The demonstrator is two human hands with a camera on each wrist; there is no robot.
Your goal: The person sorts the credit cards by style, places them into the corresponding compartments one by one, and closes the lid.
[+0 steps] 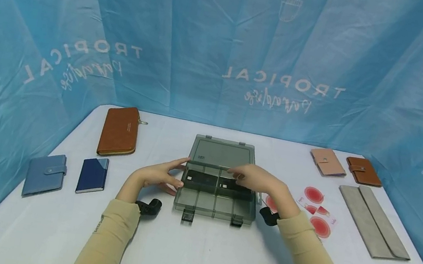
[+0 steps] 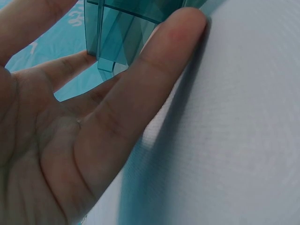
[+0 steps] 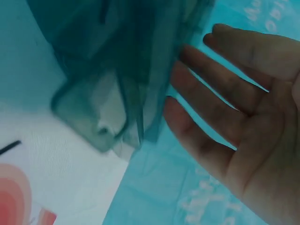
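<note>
A smoky clear compartment box (image 1: pixel 215 204) lies open at the table's middle, its lid (image 1: pixel 222 152) flat behind it. A black flat item (image 1: pixel 208 181) sits in the back row of compartments. My left hand (image 1: pixel 165 175) rests against the box's left side with straight fingers; in the left wrist view the left hand (image 2: pixel 93 140) touches a box corner (image 2: pixel 112 28). My right hand (image 1: pixel 254 179) lies over the hinge line at the right, fingers stretched leftward. In the right wrist view the right hand (image 3: pixel 234 117) is spread beside the box wall (image 3: pixel 117 70), holding nothing.
On the left lie a long brown wallet (image 1: pixel 119 130), a blue snap wallet (image 1: pixel 44 174) and a navy card holder (image 1: pixel 92 174). On the right are a pink wallet (image 1: pixel 327 162), a small brown wallet (image 1: pixel 363 171), a grey pouch (image 1: pixel 373 221) and red-and-white cards (image 1: pixel 317 209). Blue curtains surround the table.
</note>
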